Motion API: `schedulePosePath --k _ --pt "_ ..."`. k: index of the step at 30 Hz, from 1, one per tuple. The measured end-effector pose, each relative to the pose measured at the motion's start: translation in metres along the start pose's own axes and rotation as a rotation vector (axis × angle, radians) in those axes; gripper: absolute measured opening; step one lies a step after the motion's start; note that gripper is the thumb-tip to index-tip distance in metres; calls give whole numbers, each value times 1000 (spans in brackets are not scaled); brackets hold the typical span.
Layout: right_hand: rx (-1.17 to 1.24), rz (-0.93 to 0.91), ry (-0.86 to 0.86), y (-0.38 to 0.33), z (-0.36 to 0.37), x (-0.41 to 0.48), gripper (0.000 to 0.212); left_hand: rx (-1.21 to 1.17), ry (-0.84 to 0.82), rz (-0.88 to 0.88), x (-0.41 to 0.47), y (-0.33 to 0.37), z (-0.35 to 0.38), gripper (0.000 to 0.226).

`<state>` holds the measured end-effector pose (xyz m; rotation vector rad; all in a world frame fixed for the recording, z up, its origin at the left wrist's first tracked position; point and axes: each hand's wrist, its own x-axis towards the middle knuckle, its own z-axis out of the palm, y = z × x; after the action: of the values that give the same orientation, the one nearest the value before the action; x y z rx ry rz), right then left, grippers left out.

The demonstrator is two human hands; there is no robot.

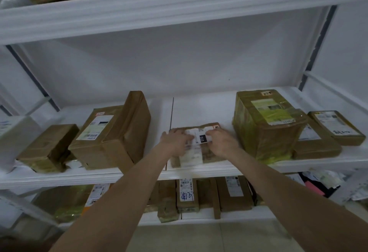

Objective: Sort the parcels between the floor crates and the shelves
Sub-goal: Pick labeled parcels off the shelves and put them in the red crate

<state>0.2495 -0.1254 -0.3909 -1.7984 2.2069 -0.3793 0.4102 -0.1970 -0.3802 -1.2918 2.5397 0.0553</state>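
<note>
A flat brown parcel (199, 148) with white labels and a black tag lies on the middle white shelf (199, 110), near its front edge. My left hand (176, 141) rests on the parcel's left part, fingers curled over its top. On the right part sits my right hand (223, 142), gripping in the same way. Both forearms reach up from the bottom of the view. No floor crates are visible.
Left of the parcel stand a tall brown box (131, 128), a labelled box (93, 138) and a small one (49, 146). A large yellow-taped box (266, 124) and flat parcels (336, 126) sit to the right. The lower shelf (199, 217) holds several upright parcels.
</note>
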Motion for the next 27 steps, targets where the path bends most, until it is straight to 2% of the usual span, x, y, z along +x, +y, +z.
schedulePosePath --k 3,5,7,9,10,12,15,17,18,20,22,27 --pt "-157 -19 -47 -2 4 0 37 -30 165 -228 -2 -11 10 53" --pt "-239 -34 -43 -10 4 0 35 -224 218 -443 -5 -16 19 43" --pt "-267 -58 -30 -20 1 3 30 -619 219 -611 -4 -19 25 36" --pt "-271 -69 -55 -26 -3 9 24 -1132 183 -666 -4 -18 29 31" --pt "-265 -63 -72 -28 -4 12 26 -1303 179 -660 -4 -17 29 29" --pt "-234 -29 -66 -27 -5 19 48 -1481 207 -591 -4 -18 29 34" --pt "-62 55 -130 -22 -6 26 86 -1568 171 -480 -7 -17 31 36" --pt "5 85 -197 -21 -6 26 92 -1571 82 -467 -12 -13 33 37" --pt "10 92 -219 -21 -5 25 89 -1568 39 -461 -14 -12 34 38" --pt "49 99 -266 -21 -2 22 66 -1554 -4 -451 -17 -11 36 37" --pt "204 122 -339 -18 1 16 46 -1552 -33 -437 -21 -14 37 37" --pt "756 333 -457 -16 11 -2 48 -1506 -140 -424 -35 -15 36 43"
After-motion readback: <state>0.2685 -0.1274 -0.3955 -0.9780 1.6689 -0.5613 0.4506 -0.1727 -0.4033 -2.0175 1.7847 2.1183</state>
